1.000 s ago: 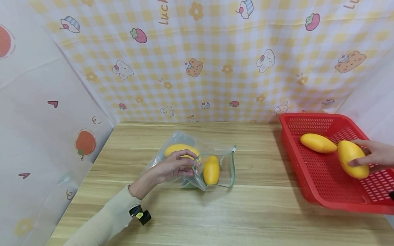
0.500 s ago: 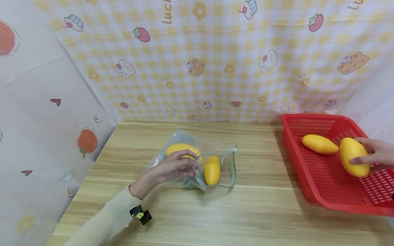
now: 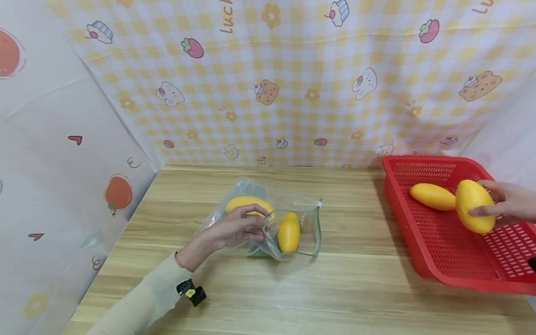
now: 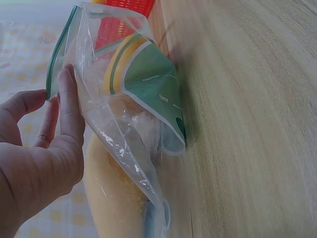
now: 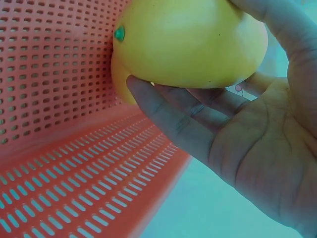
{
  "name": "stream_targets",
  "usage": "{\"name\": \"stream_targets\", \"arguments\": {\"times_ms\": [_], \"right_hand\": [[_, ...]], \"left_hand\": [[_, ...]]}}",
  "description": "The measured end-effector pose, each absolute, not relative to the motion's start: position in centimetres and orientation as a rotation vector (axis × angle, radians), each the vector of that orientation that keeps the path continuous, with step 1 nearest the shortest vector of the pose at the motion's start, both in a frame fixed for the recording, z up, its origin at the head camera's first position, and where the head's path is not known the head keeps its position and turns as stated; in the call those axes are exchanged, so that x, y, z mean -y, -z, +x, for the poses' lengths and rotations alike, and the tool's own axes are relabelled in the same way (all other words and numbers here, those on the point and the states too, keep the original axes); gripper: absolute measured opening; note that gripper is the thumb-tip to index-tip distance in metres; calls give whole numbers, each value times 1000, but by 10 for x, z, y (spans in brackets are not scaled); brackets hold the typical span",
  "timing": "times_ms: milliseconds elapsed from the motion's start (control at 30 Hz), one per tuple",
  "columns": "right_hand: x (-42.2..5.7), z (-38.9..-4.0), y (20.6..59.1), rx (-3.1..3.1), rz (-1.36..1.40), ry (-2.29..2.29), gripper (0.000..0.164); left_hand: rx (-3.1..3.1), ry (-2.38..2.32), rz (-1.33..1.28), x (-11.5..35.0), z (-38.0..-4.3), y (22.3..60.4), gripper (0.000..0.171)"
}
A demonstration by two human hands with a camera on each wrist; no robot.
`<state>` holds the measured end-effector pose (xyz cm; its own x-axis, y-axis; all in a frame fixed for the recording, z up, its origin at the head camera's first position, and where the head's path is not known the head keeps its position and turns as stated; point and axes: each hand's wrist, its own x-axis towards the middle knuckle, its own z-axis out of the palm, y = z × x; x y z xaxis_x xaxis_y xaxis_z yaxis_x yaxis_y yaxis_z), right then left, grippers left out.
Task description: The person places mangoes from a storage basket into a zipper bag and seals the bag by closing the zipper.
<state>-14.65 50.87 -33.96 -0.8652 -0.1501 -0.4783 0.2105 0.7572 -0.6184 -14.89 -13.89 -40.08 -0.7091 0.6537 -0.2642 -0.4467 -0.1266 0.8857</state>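
My left hand point(image 3: 236, 228) pinches the open rim of a clear zip-top bag point(image 3: 310, 232) with a green edge. In the left wrist view, the thumb and fingers point(image 4: 72, 109) meet at that edge, and a green printed panel shows on the bag. One yellow mango point(image 3: 289, 232) is inside the bag near its mouth. A second mango point(image 3: 247, 203) lies farther back, partly behind the hand. My right hand point(image 3: 512, 202) grips another mango point(image 3: 474, 207) over the red basket point(image 3: 418, 242). Its green stem end shows in the right wrist view.
Another mango point(image 3: 433, 196) lies in the basket, partly hidden by the held one. The basket stands at the right of the wooden table point(image 3: 356, 288). A patterned cloth point(image 3: 310, 60) hangs along the back, and a white sheet point(image 3: 54, 186) at the left.
My right hand has raised the mango a little and shifted it slightly left over the basket. My left hand stays at the bag's rim. The head view shifted slightly at first.
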Motion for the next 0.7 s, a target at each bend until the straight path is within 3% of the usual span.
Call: {"name": "stream_targets", "arguments": {"times_ms": [700], "right_hand": [[-483,-149,323,-2593,-10,873,81]], "left_hand": [[-1440,-1892,251,138,-148,400,19]]}}
